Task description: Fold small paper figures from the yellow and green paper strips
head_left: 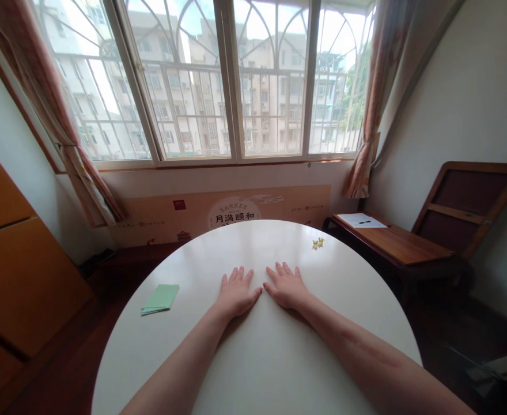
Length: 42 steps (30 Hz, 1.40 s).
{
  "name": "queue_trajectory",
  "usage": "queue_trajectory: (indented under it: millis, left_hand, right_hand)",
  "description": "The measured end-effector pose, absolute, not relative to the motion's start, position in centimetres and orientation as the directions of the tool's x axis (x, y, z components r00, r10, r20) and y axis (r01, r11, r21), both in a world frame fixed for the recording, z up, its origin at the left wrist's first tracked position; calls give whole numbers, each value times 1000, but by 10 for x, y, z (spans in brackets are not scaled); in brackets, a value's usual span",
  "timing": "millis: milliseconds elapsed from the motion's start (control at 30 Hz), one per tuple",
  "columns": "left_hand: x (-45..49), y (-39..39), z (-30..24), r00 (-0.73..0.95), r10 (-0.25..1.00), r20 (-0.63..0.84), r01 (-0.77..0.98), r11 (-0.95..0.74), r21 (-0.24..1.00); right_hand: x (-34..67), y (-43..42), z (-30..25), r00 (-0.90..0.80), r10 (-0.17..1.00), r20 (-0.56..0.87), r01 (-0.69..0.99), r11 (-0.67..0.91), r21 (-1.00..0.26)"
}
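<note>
Palm down on the round white table (253, 369), my left hand (237, 294) lies flat with its fingers spread. My right hand (287, 286) rests the same way beside it, its thumb tip close to the left thumb. Neither holds anything. To the left of my left hand is a small stack of light green paper sheets (162, 298). Beyond my right hand, toward the table's far right edge, sit small yellow folded-looking pieces (318, 243), too small to make out exactly.
A wooden bench or chair (413, 245) at the right carries a white paper sheet (359, 221) with a dark pen-like item on it. Orange-brown cabinets (15, 276) stand at the left. Behind the table, a printed cardboard panel (271, 202) leans below the barred window (271, 104).
</note>
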<state>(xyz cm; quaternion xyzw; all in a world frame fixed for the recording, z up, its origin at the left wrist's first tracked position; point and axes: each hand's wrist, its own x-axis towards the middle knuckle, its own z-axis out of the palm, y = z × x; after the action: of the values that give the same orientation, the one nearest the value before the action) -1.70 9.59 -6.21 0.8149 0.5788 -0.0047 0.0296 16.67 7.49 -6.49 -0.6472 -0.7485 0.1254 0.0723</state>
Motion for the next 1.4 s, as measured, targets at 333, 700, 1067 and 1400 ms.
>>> queue_trajectory:
  millis: [333,700,1067,1400]
  left_hand:
    - [-18,97,-60,337,940,-44,941,-335,41]
    - [-18,98,-63,338,941,-17,940,-336,57]
    - [-21,95,-68,338,941,-16,938,-335,87]
    - [-21,90,-63,349,937,-17,932,-345,111]
  right_hand:
    - [165,75,-66,-145,989,-35,949,129,-289]
    - [166,73,-63,-152,987,-48,954,133,-269]
    - [173,74,-67,-211,974,-76,951,187,-248]
    - [173,74,-68,-210,975,-71,956,190,-223]
